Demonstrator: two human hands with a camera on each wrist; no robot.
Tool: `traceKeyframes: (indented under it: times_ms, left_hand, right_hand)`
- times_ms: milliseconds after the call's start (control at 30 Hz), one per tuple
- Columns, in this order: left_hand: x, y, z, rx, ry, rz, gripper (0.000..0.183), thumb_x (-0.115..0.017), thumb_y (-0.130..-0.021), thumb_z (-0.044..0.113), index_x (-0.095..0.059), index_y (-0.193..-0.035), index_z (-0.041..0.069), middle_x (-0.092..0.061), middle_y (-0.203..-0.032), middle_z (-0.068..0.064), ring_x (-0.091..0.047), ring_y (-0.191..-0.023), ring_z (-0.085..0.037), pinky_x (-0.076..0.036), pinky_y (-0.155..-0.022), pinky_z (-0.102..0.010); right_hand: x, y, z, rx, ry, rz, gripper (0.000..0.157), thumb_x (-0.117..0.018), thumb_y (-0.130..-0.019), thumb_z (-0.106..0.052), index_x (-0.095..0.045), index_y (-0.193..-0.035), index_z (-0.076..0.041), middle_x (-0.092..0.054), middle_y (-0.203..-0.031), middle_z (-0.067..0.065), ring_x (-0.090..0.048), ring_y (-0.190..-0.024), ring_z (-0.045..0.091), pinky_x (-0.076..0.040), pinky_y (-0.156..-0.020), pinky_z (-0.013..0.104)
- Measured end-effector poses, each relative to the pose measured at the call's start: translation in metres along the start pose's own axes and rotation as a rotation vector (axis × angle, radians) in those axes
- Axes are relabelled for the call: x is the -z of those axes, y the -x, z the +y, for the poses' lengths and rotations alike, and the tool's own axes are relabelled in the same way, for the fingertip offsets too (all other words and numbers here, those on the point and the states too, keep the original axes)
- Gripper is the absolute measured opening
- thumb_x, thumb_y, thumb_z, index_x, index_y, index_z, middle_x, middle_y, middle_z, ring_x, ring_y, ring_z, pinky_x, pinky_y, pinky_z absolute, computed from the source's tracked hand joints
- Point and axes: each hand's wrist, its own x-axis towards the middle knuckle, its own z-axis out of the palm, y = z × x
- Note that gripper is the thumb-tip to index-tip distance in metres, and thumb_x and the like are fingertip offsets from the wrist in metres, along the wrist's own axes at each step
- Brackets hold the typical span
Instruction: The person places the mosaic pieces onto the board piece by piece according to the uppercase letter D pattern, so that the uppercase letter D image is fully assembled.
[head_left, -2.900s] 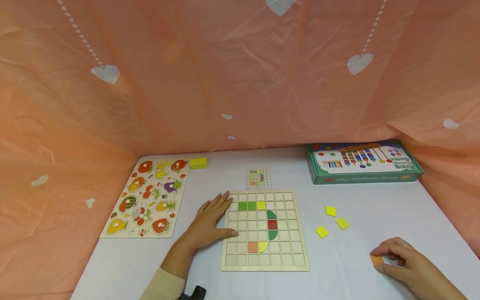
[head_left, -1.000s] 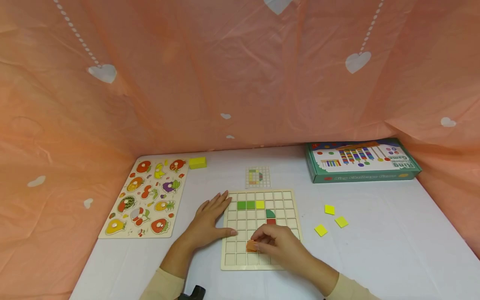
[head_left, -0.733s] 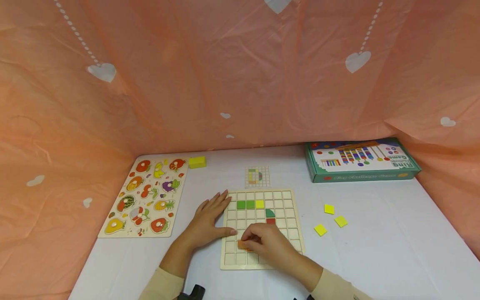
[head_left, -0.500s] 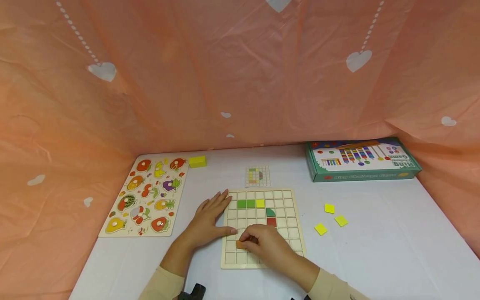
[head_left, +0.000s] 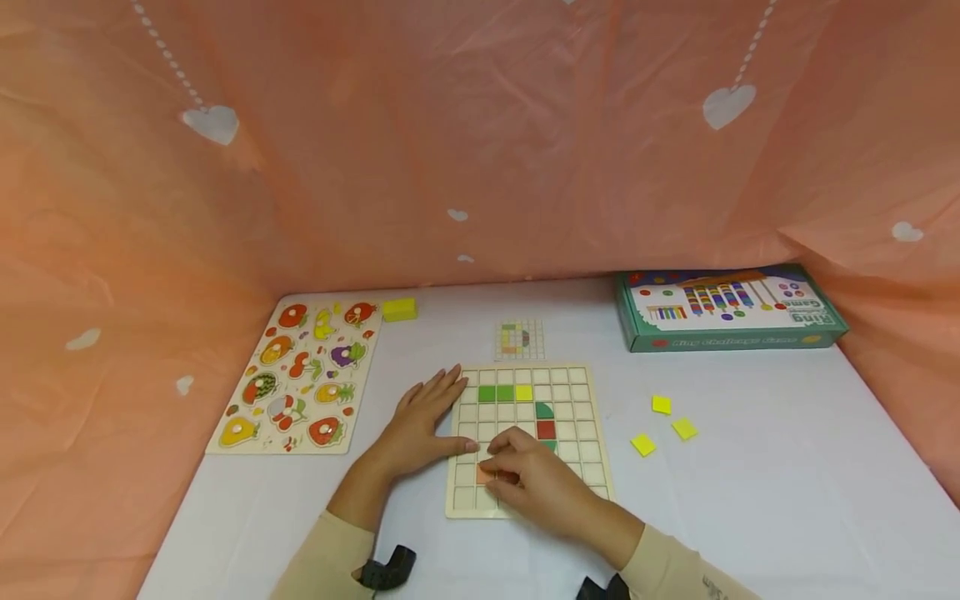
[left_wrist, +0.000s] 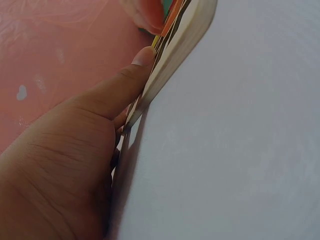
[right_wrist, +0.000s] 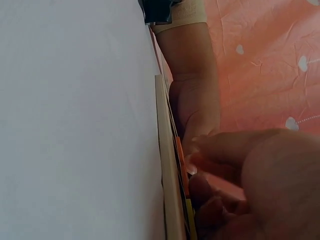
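My left hand [head_left: 420, 432] lies against the left side of a wooden grid board [head_left: 606, 510], fingers stretched out, thumb on the board. Over the lower part of the board is my right hand [head_left: 546, 490]. Its fingertips touch an orange square tile [head_left: 482, 473] lying flat in a cell. In the right wrist view the orange tile [right_wrist: 181, 157] sits along the board's surface beside the blurred fingertips. Further up are green tiles [head_left: 496, 393], a yellow square tile [head_left: 523, 392], a red tile [head_left: 546, 429] and a dark green quarter-round tile [head_left: 544, 410]. The right hand hides other cells.
A small pattern card [head_left: 519, 339] lies behind the board. Several loose yellow tiles, one of them a front tile [head_left: 642, 445], are to the right. A fruit puzzle [head_left: 345, 417] and yellow block [head_left: 399, 309] stand at left, a game box [head_left: 731, 308] at back right.
My right hand has brought an orange tile from the right to the board and shifted it one cell left. The tile now lies flat and the fingers have loosened. The left hand stays.
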Motion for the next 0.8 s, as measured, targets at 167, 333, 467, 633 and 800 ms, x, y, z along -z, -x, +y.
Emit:
traceKeyframes:
  times_ms: [167, 333, 467, 633, 800]
  left_hand:
    - [0.001, -0.002, 0.0, 0.002, -0.009, -0.008, 0.107, -0.085, -0.089, 0.06, -0.036, -0.171, 0.011, -0.018, -0.18, 0.001, -0.009, -0.166, -0.024, -0.002, -0.13, -0.056]
    - [0.0, -0.001, 0.0, 0.006, -0.001, -0.011, 0.108, -0.085, -0.088, 0.06, -0.036, -0.171, 0.01, -0.018, -0.18, 0.0, -0.009, -0.166, -0.024, -0.002, -0.131, -0.054]
    - [0.0, -0.001, 0.002, 0.008, 0.012, -0.003, 0.108, -0.086, -0.088, 0.059, -0.038, -0.17, 0.009, -0.02, -0.179, 0.0, -0.01, -0.166, -0.025, -0.003, -0.131, -0.054]
    - [0.0, 0.0, 0.003, 0.02, 0.018, -0.013, 0.108, -0.087, -0.087, 0.059, -0.038, -0.17, 0.009, -0.019, -0.18, 0.0, -0.01, -0.166, -0.025, -0.003, -0.131, -0.053]
    - [0.001, 0.0, 0.002, 0.025, 0.011, -0.016, 0.108, -0.086, -0.088, 0.059, -0.037, -0.17, 0.01, -0.017, -0.18, 0.002, -0.008, -0.166, -0.024, -0.002, -0.131, -0.053]
  right_hand:
    - [0.006, 0.005, 0.004, 0.021, -0.157, 0.075, 0.017, -0.077, -0.104, -0.012, -0.081, -0.12, -0.008, -0.066, -0.123, -0.002, -0.062, -0.092, 0.01, -0.057, -0.076, 0.025]
    - [0.024, 0.018, 0.018, 0.105, -0.252, 0.222, 0.019, -0.076, -0.102, -0.002, -0.078, -0.121, -0.004, -0.072, -0.112, 0.009, -0.063, -0.086, 0.016, -0.056, -0.069, 0.026]
    - [0.052, 0.036, 0.033, 0.038, -0.296, 0.3, 0.024, -0.072, -0.103, 0.002, -0.073, -0.128, 0.0, -0.073, -0.113, 0.013, -0.067, -0.093, 0.02, -0.058, -0.077, 0.026]
    - [0.094, 0.06, 0.052, -0.12, -0.281, 0.41, 0.029, -0.065, -0.109, -0.003, -0.067, -0.136, 0.006, -0.071, -0.119, 0.018, -0.067, -0.1, 0.02, -0.057, -0.083, 0.022]
    - [0.132, 0.079, 0.071, -0.216, -0.297, 0.554, 0.036, -0.057, -0.115, -0.014, -0.061, -0.142, 0.009, -0.073, -0.121, 0.013, -0.07, -0.102, 0.02, -0.057, -0.088, 0.019]
